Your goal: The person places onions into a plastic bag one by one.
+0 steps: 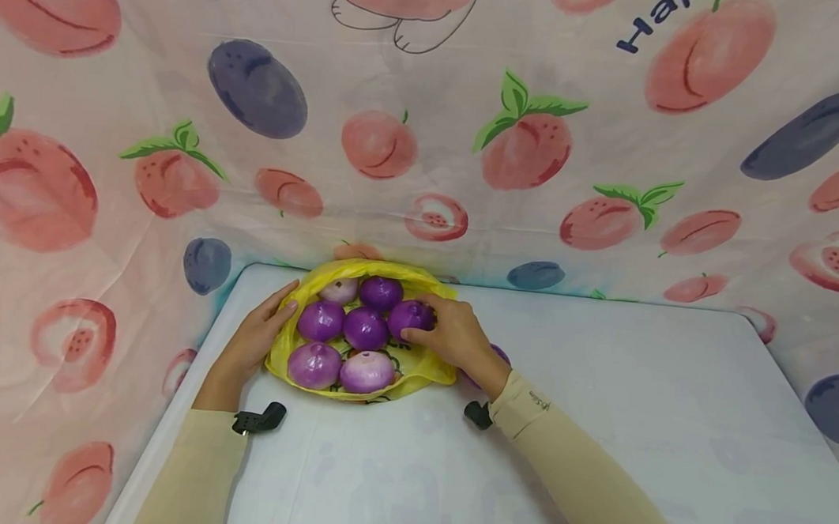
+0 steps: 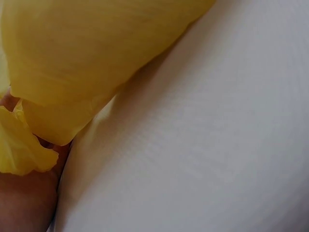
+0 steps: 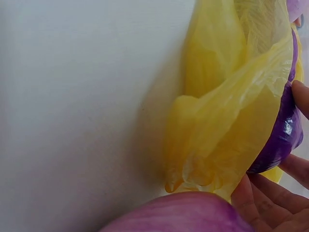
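Note:
A yellow plastic bag point(image 1: 431, 367) lies spread open at the back left of the table, with several purple onions point(image 1: 320, 320) inside, some dark and glossy, others paler. My right hand point(image 1: 454, 335) reaches over the bag's right side and grips a dark purple onion point(image 1: 409, 317) between thumb and fingers. In the right wrist view, the fingertips sit around that onion point(image 3: 282, 137) beside the yellow film. At the bag's left side, my left hand point(image 1: 255, 336) holds the edge. Part of the left hand is hidden by a yellow flap point(image 2: 26, 145) in its wrist view.
Another purple onion point(image 1: 502, 352) is outside the bag, partly hidden under my right wrist. The white tabletop point(image 1: 634, 384) stretches to the right and front. A fruit-printed cloth point(image 1: 425, 151) hangs close behind the table and along its left side.

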{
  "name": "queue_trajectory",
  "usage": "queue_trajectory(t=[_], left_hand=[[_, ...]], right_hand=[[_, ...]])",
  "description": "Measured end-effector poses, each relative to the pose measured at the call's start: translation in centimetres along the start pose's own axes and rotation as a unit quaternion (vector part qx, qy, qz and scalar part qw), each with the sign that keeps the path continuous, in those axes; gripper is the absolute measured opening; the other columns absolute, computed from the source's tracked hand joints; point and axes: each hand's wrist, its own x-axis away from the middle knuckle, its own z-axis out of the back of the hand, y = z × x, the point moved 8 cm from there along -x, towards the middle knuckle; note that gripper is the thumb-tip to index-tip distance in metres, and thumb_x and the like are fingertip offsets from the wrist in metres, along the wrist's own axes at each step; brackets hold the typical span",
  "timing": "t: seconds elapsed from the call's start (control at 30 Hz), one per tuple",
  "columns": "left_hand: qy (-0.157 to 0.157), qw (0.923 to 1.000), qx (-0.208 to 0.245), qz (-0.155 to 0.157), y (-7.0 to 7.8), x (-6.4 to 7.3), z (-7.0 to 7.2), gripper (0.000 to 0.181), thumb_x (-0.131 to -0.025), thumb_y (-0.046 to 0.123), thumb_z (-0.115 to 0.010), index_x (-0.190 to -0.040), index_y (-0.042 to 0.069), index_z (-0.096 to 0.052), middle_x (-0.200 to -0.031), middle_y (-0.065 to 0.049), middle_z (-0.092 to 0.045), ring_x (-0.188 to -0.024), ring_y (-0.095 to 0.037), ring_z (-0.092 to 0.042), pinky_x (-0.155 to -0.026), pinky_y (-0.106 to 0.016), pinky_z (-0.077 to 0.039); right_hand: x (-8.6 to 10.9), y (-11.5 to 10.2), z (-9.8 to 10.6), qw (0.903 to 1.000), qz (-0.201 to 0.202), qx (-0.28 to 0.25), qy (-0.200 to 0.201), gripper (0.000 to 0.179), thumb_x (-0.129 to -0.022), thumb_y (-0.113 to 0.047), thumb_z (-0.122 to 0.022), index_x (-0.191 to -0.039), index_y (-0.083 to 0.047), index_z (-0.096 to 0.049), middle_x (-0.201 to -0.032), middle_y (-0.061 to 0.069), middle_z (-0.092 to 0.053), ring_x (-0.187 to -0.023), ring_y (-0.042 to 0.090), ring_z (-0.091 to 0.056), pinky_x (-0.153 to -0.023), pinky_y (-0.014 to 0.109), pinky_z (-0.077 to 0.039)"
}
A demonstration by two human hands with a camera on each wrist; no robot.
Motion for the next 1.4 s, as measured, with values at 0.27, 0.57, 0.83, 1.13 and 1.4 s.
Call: queue_trajectory(t=[0.27, 0.57, 0.83, 1.13, 1.4], left_hand=[[-0.001, 1.0, -0.001, -0.004, 0.1, -0.1, 0.0, 0.068, -0.1, 0.061, -0.052, -0.161, 0.041, -0.028, -0.172, 0.003, -0.016, -0.16, -0.025, -0.013, -0.128, -0.051, -0.021], [-0.001, 0.9999, 0.009, -0.005, 0.1, 0.0, -0.1, 0.069, -0.101, 0.057, -0.053, -0.162, 0.036, -0.028, -0.172, 0.002, -0.016, -0.16, -0.025, -0.013, -0.128, -0.05, -0.022], [-0.005, 0.9999, 0.013, -0.01, 0.1, -0.1, -0.1, 0.068, -0.101, 0.057, -0.052, -0.162, 0.037, -0.028, -0.172, 0.002, -0.016, -0.16, -0.025, -0.013, -0.128, -0.049, -0.022], [-0.004, 0.9999, 0.01, -0.005, 0.0, -0.1, 0.0, 0.069, -0.101, 0.058, -0.052, -0.162, 0.036, -0.027, -0.172, 0.002, -0.016, -0.16, -0.025, -0.012, -0.128, -0.05, -0.02], [-0.003, 0.9999, 0.012, 0.0, 0.0, 0.0, 0.0, 0.069, -0.1, 0.059, -0.053, -0.161, 0.039, -0.028, -0.172, 0.002, -0.016, -0.16, -0.025, -0.012, -0.128, -0.05, -0.02]], right_hand=[[0.0, 0.4, -0.2, 0.9999, -0.009, 0.007, 0.0, 0.064, -0.087, -0.047, -0.08, -0.139, -0.014, -0.062, -0.125, 0.011, -0.072, -0.115, 0.03, -0.067, -0.099, 0.043, -0.058], [0.0, 0.3, -0.1, 0.9999, 0.001, 0.012, 0.009, 0.06, -0.086, -0.043, -0.081, -0.136, -0.014, -0.064, -0.122, 0.01, -0.074, -0.112, 0.029, -0.069, -0.097, 0.043, -0.059], [-0.1, 0.0, -0.2, 0.9998, -0.002, 0.017, 0.013, 0.055, -0.086, -0.038, -0.083, -0.132, -0.013, -0.067, -0.12, 0.008, -0.075, -0.112, 0.029, -0.068, -0.099, 0.042, -0.058], [-0.5, -0.6, -0.7, 0.9998, -0.002, 0.02, 0.008, 0.046, -0.091, -0.034, -0.079, -0.13, -0.013, -0.068, -0.119, 0.006, -0.074, -0.11, 0.025, -0.068, -0.098, 0.041, -0.058], [-0.8, -0.8, -0.8, 0.9998, -0.01, 0.018, 0.006, 0.048, -0.091, -0.035, -0.079, -0.132, -0.012, -0.068, -0.12, 0.006, -0.074, -0.11, 0.026, -0.068, -0.099, 0.042, -0.058]])
